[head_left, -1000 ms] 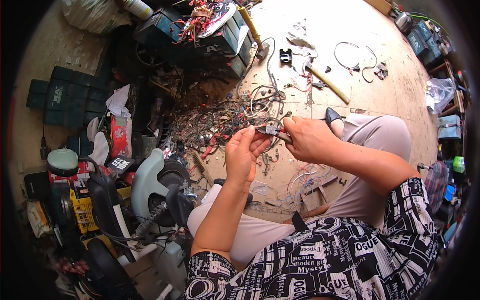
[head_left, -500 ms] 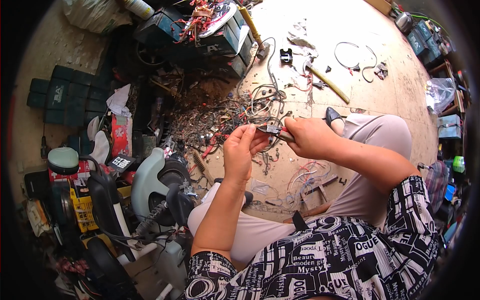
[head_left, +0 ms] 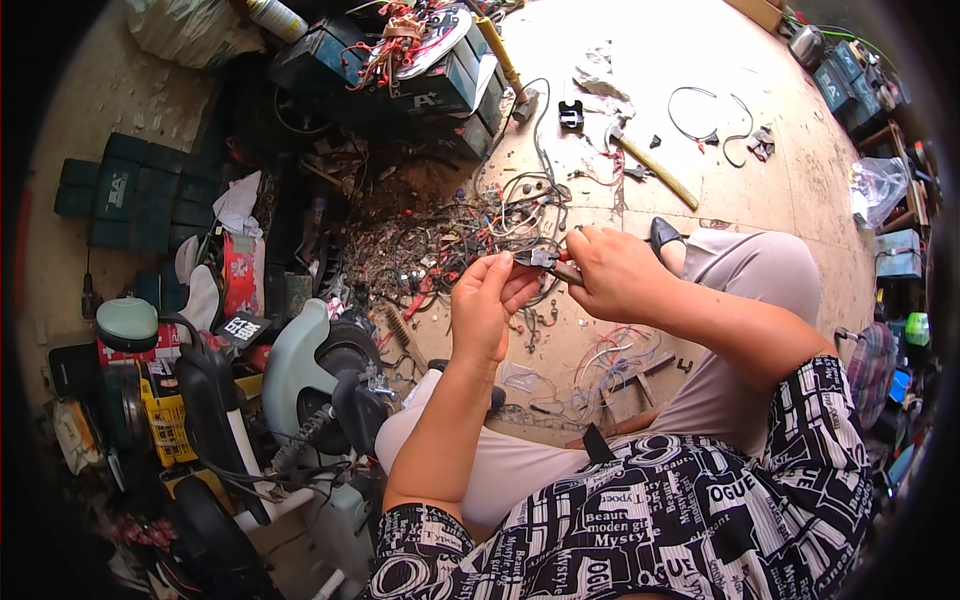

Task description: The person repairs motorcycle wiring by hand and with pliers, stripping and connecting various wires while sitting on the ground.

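Note:
My right hand is wrapped round the handles of a pair of pliers; a bit of red grip shows by the fingers. The metal jaws point left, toward the fingertips of my left hand. There, thumb and forefinger are pinched together at the jaw tips. What they pinch is too small and dark to make out. Both hands are held over the near edge of a heap of tangled wires and scrap on the floor.
A hammer lies beyond my right hand, near a black plastic piece and a loop of cable. Dark battery blocks are stacked at the far left. A grey scooter stands at my left. Thin coloured wires lie below my hands.
My right hand and the pliers have shifted slightly left, with the fingers on the handles set a little differently. My left hand has barely moved, its fingertips still at the jaws.

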Demonstrator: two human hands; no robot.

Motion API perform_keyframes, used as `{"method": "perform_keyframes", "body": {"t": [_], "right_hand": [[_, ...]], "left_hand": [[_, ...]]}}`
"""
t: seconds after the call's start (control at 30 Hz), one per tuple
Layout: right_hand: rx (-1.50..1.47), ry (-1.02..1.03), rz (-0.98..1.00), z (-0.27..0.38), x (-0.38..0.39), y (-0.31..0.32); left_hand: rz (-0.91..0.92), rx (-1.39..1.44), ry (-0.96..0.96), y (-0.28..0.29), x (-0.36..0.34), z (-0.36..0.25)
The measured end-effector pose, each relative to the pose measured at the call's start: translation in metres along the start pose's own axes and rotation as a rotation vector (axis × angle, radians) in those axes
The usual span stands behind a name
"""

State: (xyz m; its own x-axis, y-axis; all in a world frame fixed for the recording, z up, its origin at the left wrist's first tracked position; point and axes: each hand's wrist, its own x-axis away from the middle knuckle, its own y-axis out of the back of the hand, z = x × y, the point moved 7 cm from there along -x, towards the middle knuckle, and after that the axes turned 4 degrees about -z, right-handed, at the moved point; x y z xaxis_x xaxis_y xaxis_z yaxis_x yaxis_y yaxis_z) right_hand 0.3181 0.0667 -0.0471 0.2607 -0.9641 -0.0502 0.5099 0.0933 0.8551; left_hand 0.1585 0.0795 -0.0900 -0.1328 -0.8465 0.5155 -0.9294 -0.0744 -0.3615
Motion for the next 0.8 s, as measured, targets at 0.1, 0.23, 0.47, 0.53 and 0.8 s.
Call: {"method": "perform_keyframes", "body": {"t": [0.1,0.23,0.47,0.53,0.8], "right_hand": [[-0.004,-0.008,0.025,0.0,0.001,0.0],[0.004,-0.025,0.069,0.0,0.002,0.0],[-0.005,-0.06,0.135,0.0,0.002,-0.007],[-0.011,-0.061,0.145,0.0,0.002,-0.008],[-0.041,-0.074,0.17,0.002,-0.001,-0.009]], "left_hand": [[0.0,-0.014,-0.027,0.002,-0.002,0.001],[0.005,-0.032,-0.043,-0.001,0.0,-0.001],[-0.019,-0.088,-0.04,0.0,0.006,-0.005],[-0.016,-0.084,-0.042,0.0,0.007,-0.005],[0.008,0.005,0.006,0.001,0.006,-0.005]]}}
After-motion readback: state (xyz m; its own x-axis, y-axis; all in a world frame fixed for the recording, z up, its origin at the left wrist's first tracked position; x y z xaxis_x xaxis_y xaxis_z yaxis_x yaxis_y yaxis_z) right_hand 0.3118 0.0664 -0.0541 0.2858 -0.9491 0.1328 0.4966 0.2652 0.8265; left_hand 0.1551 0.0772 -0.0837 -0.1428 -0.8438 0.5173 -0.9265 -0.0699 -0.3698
